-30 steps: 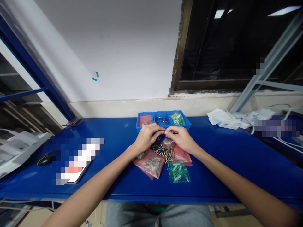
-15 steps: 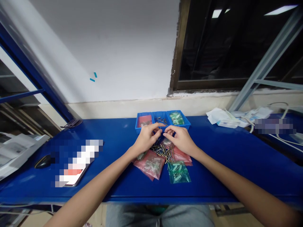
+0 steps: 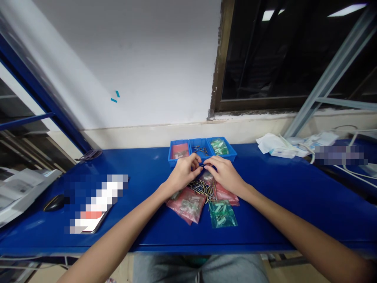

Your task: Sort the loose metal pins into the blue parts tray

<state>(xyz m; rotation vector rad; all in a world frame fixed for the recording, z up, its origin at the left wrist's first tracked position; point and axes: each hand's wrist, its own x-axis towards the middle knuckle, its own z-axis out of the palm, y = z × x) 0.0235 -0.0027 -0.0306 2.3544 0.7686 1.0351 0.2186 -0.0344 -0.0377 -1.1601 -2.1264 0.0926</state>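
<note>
Brassy pins (image 3: 206,189) part-hidden, left hand (image 3: 183,171), right hand (image 3: 225,171), each grip half-curled, contents unclear

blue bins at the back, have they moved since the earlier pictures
No, the blue bins sit in the same spot, judged against the window frame above them.

Worn on the head, the single camera looks forward and down, fairly close.

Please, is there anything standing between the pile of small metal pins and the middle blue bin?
Yes. The left hand and right hand are in the way, close together between the pile and the middle bin. A plastic bag also lies at the pile's far edge.
</note>
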